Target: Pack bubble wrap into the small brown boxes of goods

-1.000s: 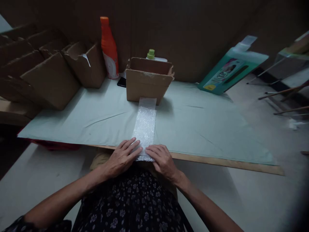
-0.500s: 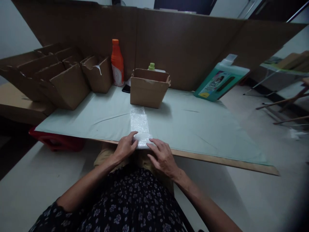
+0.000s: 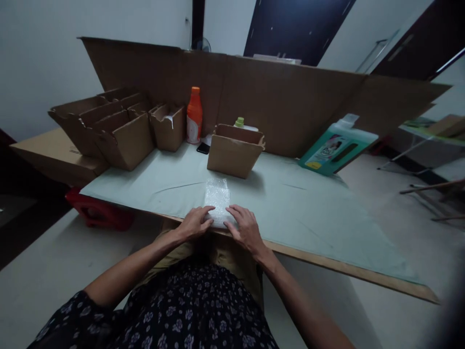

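A strip of clear bubble wrap [image 3: 218,196] lies on the pale green cloth at the table's near edge, its far end just short of a cardboard box. My left hand [image 3: 198,223] grips its left side, thumb and forefinger curled around the near, thicker part. On the opposite side my right hand [image 3: 245,227] holds the right edge in the same way, thumb low and fingers on top. The near part looks folded over; whether anything lies inside it I cannot tell.
Beyond the wrap stands an open cardboard box [image 3: 232,155], with a green-capped bottle [image 3: 239,122] behind it. An orange bottle [image 3: 194,116], a black phone [image 3: 203,148] and several cardboard bins [image 3: 134,140] are at left. A green liquid jug [image 3: 336,145] leans at right. A red stool [image 3: 98,211] stands below.
The bubble wrap strip looks shorter, its near part folded further away from me between my hands. My view has tilted up, so the table things sit lower and further right.
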The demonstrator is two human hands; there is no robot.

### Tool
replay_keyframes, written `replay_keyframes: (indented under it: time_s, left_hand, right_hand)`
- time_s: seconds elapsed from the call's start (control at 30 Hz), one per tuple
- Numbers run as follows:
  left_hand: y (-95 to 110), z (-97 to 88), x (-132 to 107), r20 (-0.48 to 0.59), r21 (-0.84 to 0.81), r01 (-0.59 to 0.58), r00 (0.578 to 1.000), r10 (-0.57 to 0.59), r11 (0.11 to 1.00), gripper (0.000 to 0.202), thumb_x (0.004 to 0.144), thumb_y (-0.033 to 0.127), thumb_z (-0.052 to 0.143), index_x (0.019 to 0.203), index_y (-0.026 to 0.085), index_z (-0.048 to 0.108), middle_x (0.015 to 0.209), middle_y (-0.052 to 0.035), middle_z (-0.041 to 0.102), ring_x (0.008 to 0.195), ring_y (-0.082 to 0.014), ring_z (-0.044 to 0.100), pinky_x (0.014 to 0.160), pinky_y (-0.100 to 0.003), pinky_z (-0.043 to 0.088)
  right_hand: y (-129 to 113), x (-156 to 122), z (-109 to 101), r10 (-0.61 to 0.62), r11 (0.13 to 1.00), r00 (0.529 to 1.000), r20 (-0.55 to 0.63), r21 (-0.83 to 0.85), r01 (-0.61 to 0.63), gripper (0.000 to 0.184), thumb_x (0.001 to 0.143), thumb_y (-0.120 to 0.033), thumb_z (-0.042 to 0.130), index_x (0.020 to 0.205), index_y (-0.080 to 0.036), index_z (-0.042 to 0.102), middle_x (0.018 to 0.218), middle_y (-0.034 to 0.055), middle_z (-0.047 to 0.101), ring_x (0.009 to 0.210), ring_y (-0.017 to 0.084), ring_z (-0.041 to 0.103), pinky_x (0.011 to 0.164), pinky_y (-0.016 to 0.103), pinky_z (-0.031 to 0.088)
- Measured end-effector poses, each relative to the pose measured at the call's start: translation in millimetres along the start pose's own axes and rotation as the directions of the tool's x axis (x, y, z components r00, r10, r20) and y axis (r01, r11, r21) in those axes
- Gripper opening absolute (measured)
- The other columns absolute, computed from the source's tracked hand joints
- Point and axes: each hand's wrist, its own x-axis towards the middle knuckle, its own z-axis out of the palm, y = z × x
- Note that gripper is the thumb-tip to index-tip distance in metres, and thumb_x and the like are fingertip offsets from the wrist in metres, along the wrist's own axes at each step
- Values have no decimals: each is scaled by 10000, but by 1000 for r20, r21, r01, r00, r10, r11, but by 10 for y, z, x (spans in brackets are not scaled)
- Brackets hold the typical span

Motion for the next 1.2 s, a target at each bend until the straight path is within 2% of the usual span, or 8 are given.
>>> replay_keyframes:
  time_s: [0.17, 0.33, 0.57, 0.7, 0.83, 0.93, 1.1, 1.2]
  left_hand:
    - [-14, -18, 111, -85, 15, -15, 996, 16, 1000, 431, 887, 267, 634, 1308, 175, 616, 1225, -138, 671, 1129, -285, 613, 1008, -463, 501]
    - [-77, -45, -37, -19, 53, -140, 990, 142, 989, 413, 886, 209, 623, 1298, 192, 618, 1182, -119, 694, 1109, -272, 599, 1000, -459, 492]
    - [-212, 56, 175, -84, 10, 58, 995, -57, 998, 341, 936, 241, 524, 1222, 153, 688, 944, -100, 728, 880, -238, 642, 836, -400, 538]
    - [-195, 40, 258, -106, 94, 81, 992, -71, 992, 299, 937, 261, 532, 1154, 163, 712, 927, -103, 723, 872, -254, 644, 835, -424, 539]
    - [-158, -15, 242, -177, 133, -27, 983, 51, 991, 383, 938, 305, 584, 1291, 164, 632, 1187, -146, 679, 1086, -289, 619, 932, -454, 529]
    - [-150, -20, 264, -149, 117, -116, 980, 133, 986, 375, 944, 235, 558, 1310, 175, 613, 1203, -136, 672, 1105, -279, 605, 960, -462, 512]
    - [-247, 6, 544, -73, 105, 45, 997, -38, 993, 277, 959, 244, 542, 1202, 184, 662, 1041, -104, 710, 963, -263, 627, 885, -451, 519]
    - [-287, 6, 688, -146, 74, 146, 980, -134, 987, 287, 957, 293, 545, 1201, 195, 661, 1070, -111, 699, 998, -274, 621, 922, -470, 509]
  right_hand:
    - [3, 19, 5, -50, 996, 989, 137, -69, 60, 376, 895, -217, 670, 1269, -188, 673, 1324, 163, 671, 1229, 322, 593, 1037, 501, 440]
    - [136, 152, 3, -63, 998, 983, 171, -21, 67, 299, 955, -200, 577, 1228, -217, 698, 1147, 91, 762, 1050, 232, 686, 950, 404, 492]
    - [280, 244, 122, 39, 999, 997, 67, -36, -37, 378, 982, -266, 556, 1343, -178, 628, 1287, 147, 691, 1147, 270, 640, 979, 441, 496]
    - [261, 209, 94, -48, 994, 997, 63, -93, 54, 496, 885, -243, 694, 1371, -201, 604, 1425, 160, 595, 1248, 314, 564, 1021, 487, 473]
    - [341, 398, 47, -37, 996, 985, 167, -74, 50, 382, 877, -149, 676, 1252, -223, 678, 1267, 119, 698, 1157, 295, 611, 981, 468, 482]
    - [426, 563, 17, -32, 999, 970, 241, 42, 22, 295, 942, -204, 641, 1229, -246, 689, 1118, 68, 755, 1038, 244, 658, 940, 422, 491]
    - [414, 597, 55, -24, 999, 989, 144, -28, 28, 371, 952, -283, 639, 1313, -194, 641, 1259, 128, 699, 1109, 276, 633, 941, 440, 498]
    - [395, 601, 148, -74, 989, 993, 92, -123, 85, 491, 895, -271, 702, 1371, -194, 607, 1358, 156, 639, 1196, 323, 584, 991, 486, 474]
